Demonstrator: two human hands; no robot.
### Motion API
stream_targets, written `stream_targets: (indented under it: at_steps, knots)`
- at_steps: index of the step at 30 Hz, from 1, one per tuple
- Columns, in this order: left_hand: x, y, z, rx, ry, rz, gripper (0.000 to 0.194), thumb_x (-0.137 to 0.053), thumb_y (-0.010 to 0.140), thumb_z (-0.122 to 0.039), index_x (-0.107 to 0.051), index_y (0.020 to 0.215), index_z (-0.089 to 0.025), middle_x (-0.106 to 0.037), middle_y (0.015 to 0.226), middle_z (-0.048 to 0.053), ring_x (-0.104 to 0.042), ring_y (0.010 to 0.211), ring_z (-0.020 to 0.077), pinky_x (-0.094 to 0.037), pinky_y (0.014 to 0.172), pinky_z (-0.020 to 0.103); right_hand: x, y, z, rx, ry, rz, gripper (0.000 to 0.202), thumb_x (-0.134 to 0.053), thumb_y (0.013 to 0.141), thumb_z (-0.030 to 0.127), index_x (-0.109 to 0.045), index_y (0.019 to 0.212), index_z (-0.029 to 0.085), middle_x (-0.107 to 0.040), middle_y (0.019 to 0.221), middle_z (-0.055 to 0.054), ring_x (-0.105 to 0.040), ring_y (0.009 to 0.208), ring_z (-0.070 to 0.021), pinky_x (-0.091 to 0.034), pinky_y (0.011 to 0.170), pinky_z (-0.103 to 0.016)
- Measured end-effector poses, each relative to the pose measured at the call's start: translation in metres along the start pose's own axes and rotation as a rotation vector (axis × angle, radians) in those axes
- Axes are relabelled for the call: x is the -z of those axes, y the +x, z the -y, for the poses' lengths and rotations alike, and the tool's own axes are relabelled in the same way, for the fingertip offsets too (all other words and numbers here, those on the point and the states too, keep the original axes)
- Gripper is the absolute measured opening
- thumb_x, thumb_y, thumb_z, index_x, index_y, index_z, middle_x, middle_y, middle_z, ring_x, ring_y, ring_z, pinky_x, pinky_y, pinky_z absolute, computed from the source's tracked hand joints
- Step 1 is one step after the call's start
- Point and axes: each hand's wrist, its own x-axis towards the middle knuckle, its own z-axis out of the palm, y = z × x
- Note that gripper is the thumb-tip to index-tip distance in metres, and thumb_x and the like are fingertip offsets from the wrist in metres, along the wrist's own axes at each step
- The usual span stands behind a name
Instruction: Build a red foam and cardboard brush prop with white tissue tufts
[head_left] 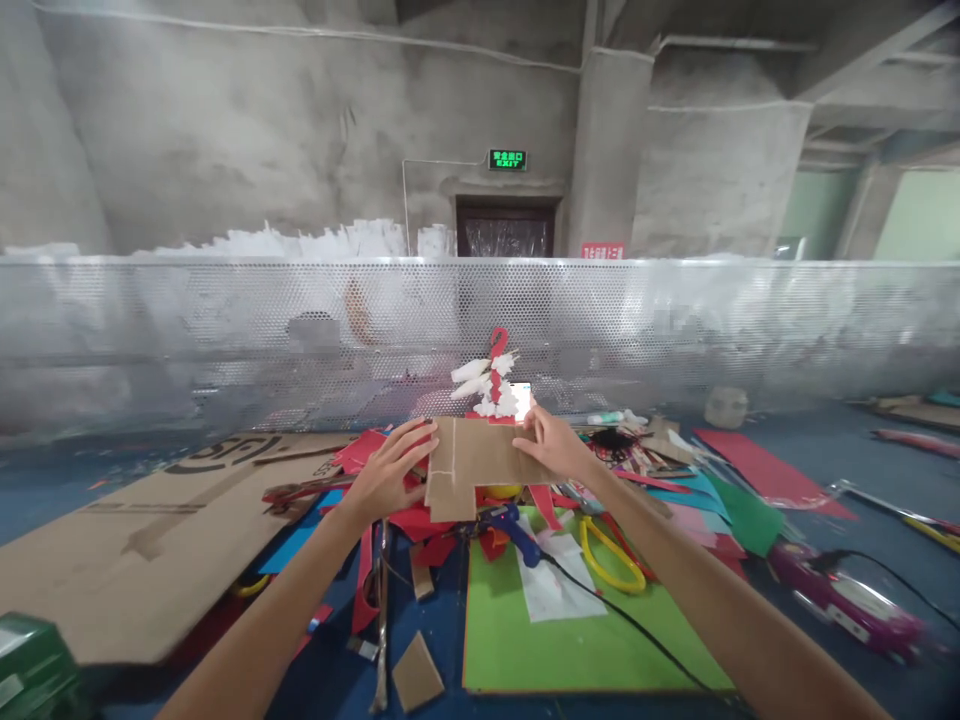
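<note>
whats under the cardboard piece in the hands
Under the cardboard piece: red paper scraps, a yellow thing's edge and a blue glue gun. The rest is covered.
</note>
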Motion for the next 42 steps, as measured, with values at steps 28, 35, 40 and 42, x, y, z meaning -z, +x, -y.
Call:
stream_targets:
  at_steps: [28, 35, 40, 42]
  knots:
    - [0.009, 0.070, 0.073, 0.462, -0.252, 0.211, 0.064, -0.069, 0.080, -0.052, -0.051, 0.130, -0.017, -0.062, 0.132, 0.010, -0.059, 0.120, 0.0259, -0.044, 0.108, 0.042, 0.037, -0.070, -0.101, -0.234, 0.456, 0.061, 0.034, -0.065, 0.079, 0.049, -0.046, 0.079, 0.022, -0.041, 0.069, 0.005, -0.038, 0.065, -0.0134, -0.032, 0.061, -0.025]
    - [0.011, 0.041, 0.078, 0.460, -0.254, 0.167, 0.067, -0.073, 0.078, -0.050, -0.056, 0.132, -0.014, -0.063, 0.131, 0.004, -0.059, 0.118, 0.0249, -0.043, 0.108, 0.037, 0.041, -0.071, -0.104, -0.242, 0.528, 0.023, 0.036, -0.066, 0.078, 0.052, -0.045, 0.081, 0.022, -0.049, 0.075, 0.004, -0.045, 0.069, -0.0150, -0.036, 0.063, -0.025]
    - [0.019, 0.042, 0.080, 0.446, -0.205, 0.281, 0.070, -0.071, 0.079, -0.056, -0.056, 0.134, -0.016, -0.062, 0.134, 0.004, -0.059, 0.119, 0.0252, -0.043, 0.108, 0.039, 0.042, -0.071, -0.101, -0.206, 0.481, 0.007, 0.034, -0.066, 0.079, 0.050, -0.046, 0.080, 0.022, -0.053, 0.076, 0.002, -0.047, 0.071, -0.0160, -0.036, 0.065, -0.026]
    - [0.024, 0.046, 0.076, 0.412, -0.133, 0.308, 0.072, -0.067, 0.082, -0.061, -0.054, 0.135, -0.013, -0.061, 0.135, 0.007, -0.057, 0.120, 0.0269, -0.042, 0.109, 0.046, 0.043, -0.072, -0.097, -0.210, 0.497, 0.008, 0.034, -0.066, 0.078, 0.050, -0.046, 0.080, 0.022, -0.054, 0.076, 0.003, -0.047, 0.070, -0.0158, -0.036, 0.065, -0.026]
